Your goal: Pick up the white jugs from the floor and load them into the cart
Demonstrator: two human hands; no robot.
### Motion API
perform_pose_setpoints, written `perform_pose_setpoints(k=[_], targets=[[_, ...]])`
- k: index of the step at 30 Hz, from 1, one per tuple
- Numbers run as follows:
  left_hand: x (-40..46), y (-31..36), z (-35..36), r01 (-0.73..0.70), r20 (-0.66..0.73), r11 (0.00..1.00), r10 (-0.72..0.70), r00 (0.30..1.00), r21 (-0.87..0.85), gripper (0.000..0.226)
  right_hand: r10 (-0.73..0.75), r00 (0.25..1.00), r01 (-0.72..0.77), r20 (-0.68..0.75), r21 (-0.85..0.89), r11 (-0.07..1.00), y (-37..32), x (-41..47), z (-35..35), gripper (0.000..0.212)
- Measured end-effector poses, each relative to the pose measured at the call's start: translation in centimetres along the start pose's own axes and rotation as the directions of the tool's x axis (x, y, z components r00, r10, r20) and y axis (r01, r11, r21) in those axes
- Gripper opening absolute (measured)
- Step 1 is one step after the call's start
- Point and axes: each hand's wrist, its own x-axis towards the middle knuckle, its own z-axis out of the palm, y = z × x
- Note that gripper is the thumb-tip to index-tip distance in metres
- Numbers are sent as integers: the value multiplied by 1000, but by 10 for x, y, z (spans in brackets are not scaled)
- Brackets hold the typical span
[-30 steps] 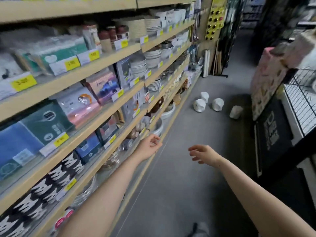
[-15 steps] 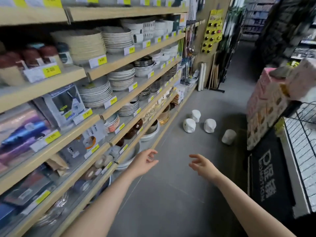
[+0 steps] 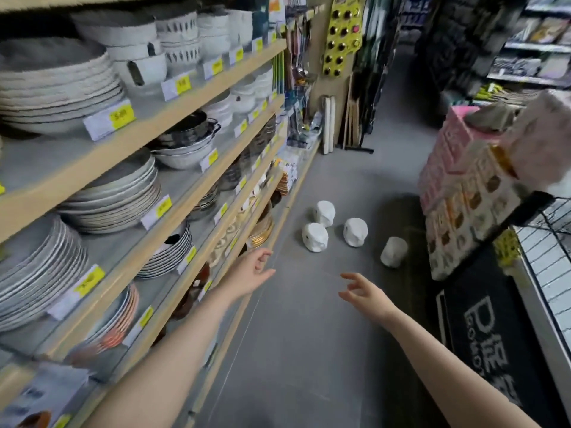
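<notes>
From the head view, four white jugs lie on the floor ahead, none loaded yet. Our left hand and right hand reach forward, fingers loose, holding nothing. The cart waits right. Yellow price tags blur; we can't read them.

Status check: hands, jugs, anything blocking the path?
Left hand and right hand open, empty. Four white jugs on floor ahead. Path unobstructed.
</notes>
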Motion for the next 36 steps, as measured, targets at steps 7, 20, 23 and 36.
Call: perform_pose_setpoints(k=[7,20,23,36], targets=[[136,14,24,-11,52,1000,10,999,17,42,10,1000,-9,16,-19,1000,5,127,-67,46],[354,36,61,203,3,976,-203,979,-74,50,16,981,8,192,-125,992,-5,381,-196,54],[406,24,57,234,17,969,-233,972,-82,55,35,979,1,200,-176,984,-14,434,-204,55],[678,-177,210,6,159,970,-46,986,244,74,8,978,65,211,-337,939,130,734,-113,76]])
